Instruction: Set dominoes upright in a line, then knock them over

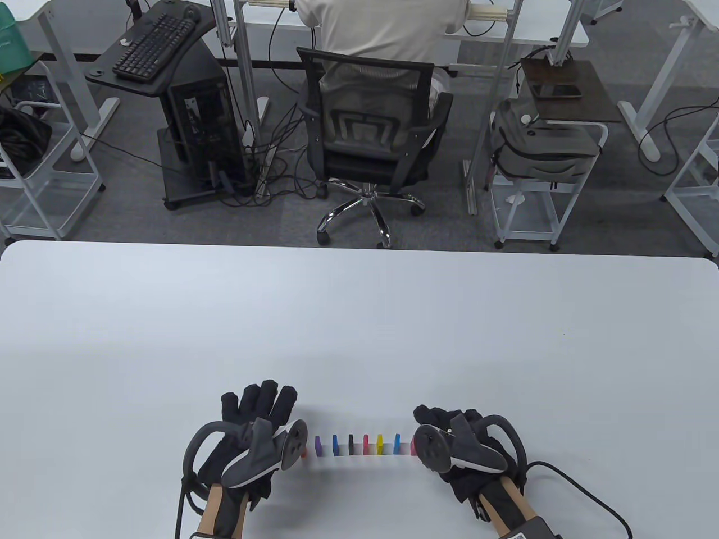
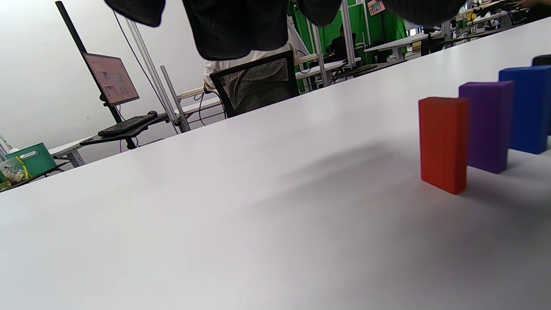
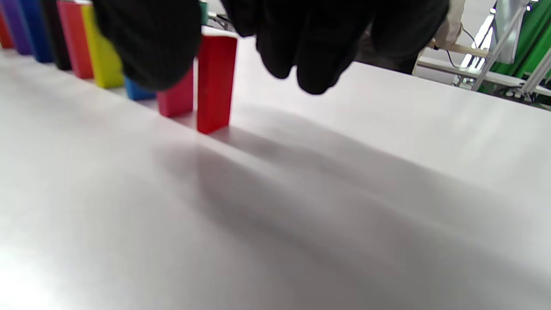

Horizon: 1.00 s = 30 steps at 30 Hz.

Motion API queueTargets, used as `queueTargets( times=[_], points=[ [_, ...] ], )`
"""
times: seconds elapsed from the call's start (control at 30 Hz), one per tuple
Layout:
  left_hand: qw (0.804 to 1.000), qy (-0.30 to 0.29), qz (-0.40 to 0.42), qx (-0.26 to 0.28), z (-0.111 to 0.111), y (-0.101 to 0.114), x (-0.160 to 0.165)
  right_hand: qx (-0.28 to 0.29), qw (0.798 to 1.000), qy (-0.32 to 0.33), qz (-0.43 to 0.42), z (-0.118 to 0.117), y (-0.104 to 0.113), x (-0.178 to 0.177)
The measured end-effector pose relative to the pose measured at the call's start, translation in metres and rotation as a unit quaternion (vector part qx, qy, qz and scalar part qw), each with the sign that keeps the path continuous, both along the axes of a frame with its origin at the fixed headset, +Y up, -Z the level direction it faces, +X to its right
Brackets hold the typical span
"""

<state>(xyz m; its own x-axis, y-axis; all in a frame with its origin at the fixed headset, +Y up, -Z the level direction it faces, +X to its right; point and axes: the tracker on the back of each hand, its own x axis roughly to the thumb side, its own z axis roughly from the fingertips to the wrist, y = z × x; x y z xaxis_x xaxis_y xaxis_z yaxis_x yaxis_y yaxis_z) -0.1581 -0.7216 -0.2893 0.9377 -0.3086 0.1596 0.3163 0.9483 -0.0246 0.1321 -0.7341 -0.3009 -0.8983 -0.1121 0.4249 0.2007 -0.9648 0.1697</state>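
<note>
A row of upright dominoes (image 1: 359, 444) stands between my hands near the table's front edge: orange (image 2: 443, 144), purple (image 2: 486, 125), blue (image 2: 525, 107), then black, pink, yellow (image 3: 103, 56), blue and pink. At the right end stands a red domino (image 3: 215, 82). My right hand (image 1: 444, 418) curls over it, with the thumb (image 3: 146, 47) at one side of its upper part and the fingers (image 3: 310, 47) at the other. The tracker hides that domino in the table view. My left hand (image 1: 258, 407) lies just left of the orange domino with fingers straight and spread, holding nothing.
The white table (image 1: 359, 325) stretches far beyond the row to its far edge. A cable (image 1: 584, 494) trails from my right wrist along the table. Beyond the table are an office chair (image 1: 368, 140) with a seated person, desks and carts.
</note>
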Motion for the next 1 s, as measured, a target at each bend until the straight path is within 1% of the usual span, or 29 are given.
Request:
queueTargets(
  times=[0.13, 0.27, 0.37, 0.53, 0.67, 0.73, 0.77, 0.8, 0.83, 0.87, 0.93, 1.0],
  points=[
    [1.0, -0.001, 0.002, 0.006, 0.0, 0.002, 0.0, -0.031, 0.999, -0.024, 0.005, 0.0, 0.012, 0.01],
    [1.0, 0.0, 0.001, 0.009, 0.001, 0.001, 0.0, -0.018, 0.999, -0.042, 0.024, 0.002, 0.02, 0.017],
    [1.0, 0.0, -0.005, 0.008, 0.001, 0.0, 0.001, -0.017, 0.997, -0.046, 0.053, 0.003, 0.017, 0.016],
    [1.0, 0.0, -0.012, 0.004, 0.0, -0.003, 0.002, -0.04, 0.993, -0.045, 0.103, 0.005, 0.014, 0.009],
    [1.0, 0.001, -0.014, 0.003, 0.001, -0.003, 0.002, -0.039, 0.99, -0.046, 0.129, 0.007, 0.013, 0.004],
    [1.0, 0.0, -0.014, 0.003, 0.001, -0.003, 0.003, -0.041, 0.989, -0.048, 0.134, 0.004, 0.008, -0.001],
    [1.0, 0.0, -0.015, 0.002, 0.001, -0.003, 0.003, -0.051, 0.99, -0.044, 0.122, 0.002, 0.006, -0.008],
    [1.0, -0.001, -0.015, 0.002, 0.001, -0.003, 0.004, -0.05, 0.995, -0.029, 0.087, 0.002, 0.006, -0.015],
    [1.0, -0.001, -0.014, 0.002, 0.001, -0.004, 0.005, -0.039, 0.999, -0.012, 0.025, -0.001, 0.009, -0.022],
    [1.0, -0.002, -0.012, 0.003, 0.001, -0.004, 0.005, -0.037, 0.999, -0.019, -0.018, -0.002, 0.015, -0.025],
    [1.0, -0.002, -0.006, 0.005, 0.002, -0.002, 0.005, -0.009, 0.998, -0.025, -0.056, 0.001, 0.026, -0.022],
    [1.0, -0.005, 0.003, 0.011, 0.002, 0.0, 0.006, 0.016, 0.998, -0.028, -0.062, 0.001, 0.031, -0.016]
  ],
)
